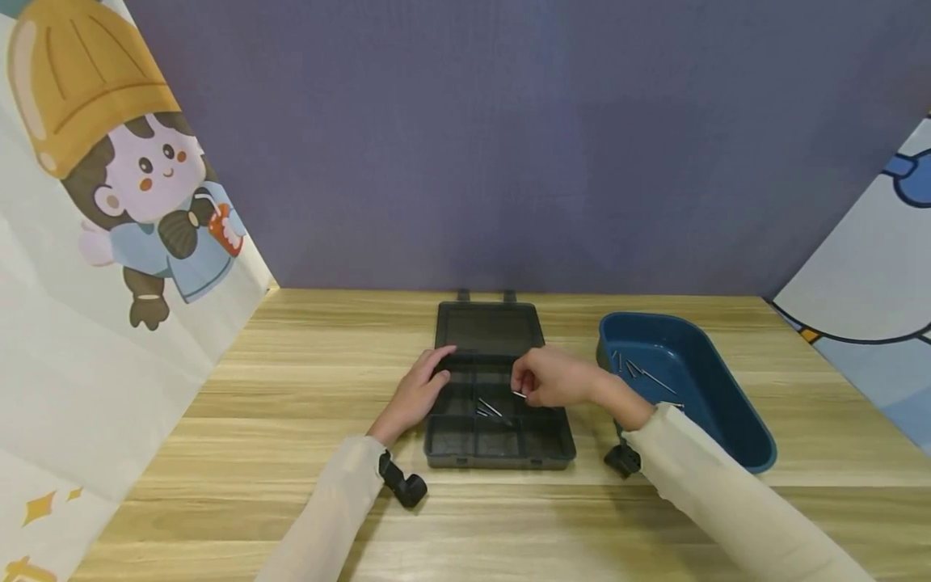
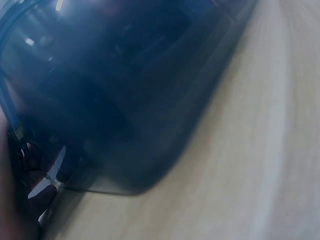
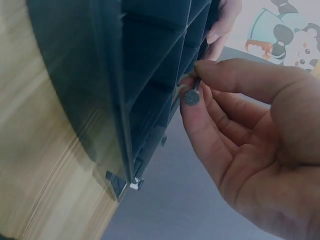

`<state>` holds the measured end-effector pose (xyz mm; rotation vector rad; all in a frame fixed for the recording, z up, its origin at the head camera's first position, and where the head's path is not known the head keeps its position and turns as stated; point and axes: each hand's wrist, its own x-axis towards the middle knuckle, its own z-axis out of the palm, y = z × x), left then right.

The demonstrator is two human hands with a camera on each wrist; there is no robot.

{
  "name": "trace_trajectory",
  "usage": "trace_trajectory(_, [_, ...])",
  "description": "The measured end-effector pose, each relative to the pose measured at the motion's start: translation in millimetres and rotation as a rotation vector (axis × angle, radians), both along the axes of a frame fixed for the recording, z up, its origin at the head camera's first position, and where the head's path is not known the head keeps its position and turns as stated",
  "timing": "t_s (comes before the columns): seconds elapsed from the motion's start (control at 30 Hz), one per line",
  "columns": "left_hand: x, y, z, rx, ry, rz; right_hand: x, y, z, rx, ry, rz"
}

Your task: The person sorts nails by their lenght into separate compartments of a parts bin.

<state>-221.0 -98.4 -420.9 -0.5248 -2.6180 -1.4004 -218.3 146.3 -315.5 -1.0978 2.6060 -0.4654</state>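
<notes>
A dark, see-through compartment box (image 1: 502, 463) lies on the table, its lid (image 1: 489, 323) folded back towards the wall. My left hand (image 1: 418, 394) rests at the box's left edge, fingers extended and relaxed. Between thumb and fingertips, my right hand (image 1: 556, 377) pinches a nail (image 3: 191, 97) over the right-hand compartments. In the right wrist view the nail's round, textured head faces the camera. Several nails (image 1: 490, 409) lie in a middle compartment. The left wrist view is blurred and shows mostly the box's dark side (image 2: 150, 100).
To the right stands a deep blue tray (image 1: 716, 404) with several nails (image 1: 658, 381) in its left part, and my right forearm crosses its near left side. A purple-grey wall panel (image 1: 524, 162) rises behind the wooden table (image 1: 313, 364).
</notes>
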Motion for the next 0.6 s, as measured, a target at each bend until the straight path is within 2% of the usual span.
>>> trace_trajectory(0.23, [0.2, 0.1, 1.0, 0.0, -0.031, -0.004, -0.4, -9.8, -3.5, -0.017, -0.013, -0.013])
trace_trajectory(0.6, [0.5, 0.9, 2.0, 0.011, -0.028, -0.001, -4.0, -24.7, -7.1, -0.036, -0.048, -0.017])
